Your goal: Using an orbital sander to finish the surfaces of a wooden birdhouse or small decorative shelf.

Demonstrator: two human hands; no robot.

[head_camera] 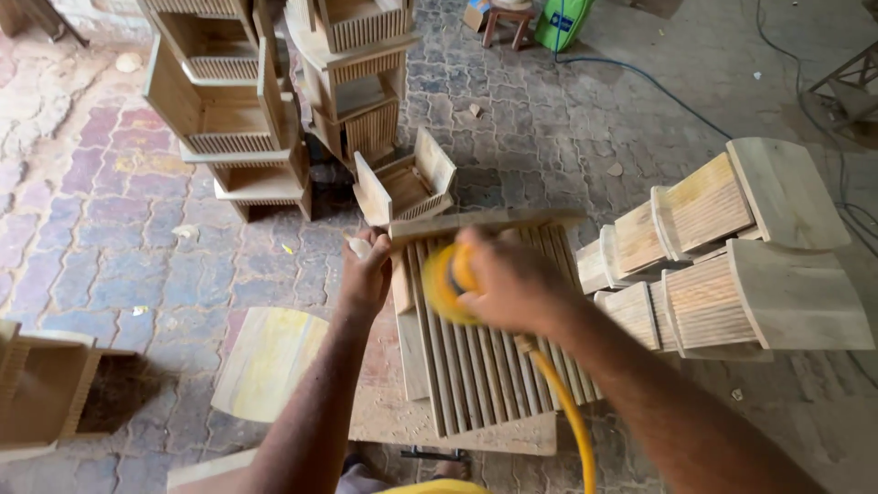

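Note:
My right hand grips a yellow handheld sander pressed on a ribbed wooden slat panel. A yellow hose runs from the sander back toward me. My left hand rests on the panel's left edge, its fingers closed on a small pale object. The panel lies on a flat board on the paved floor. Motion blur softens the right hand and sander.
Stacked wooden slatted boxes stand at the back left, one small box just beyond the panel. Several curved-top wooden pieces lie at the right. A curved board lies at the left, another box at far left. Blue cable crosses the floor.

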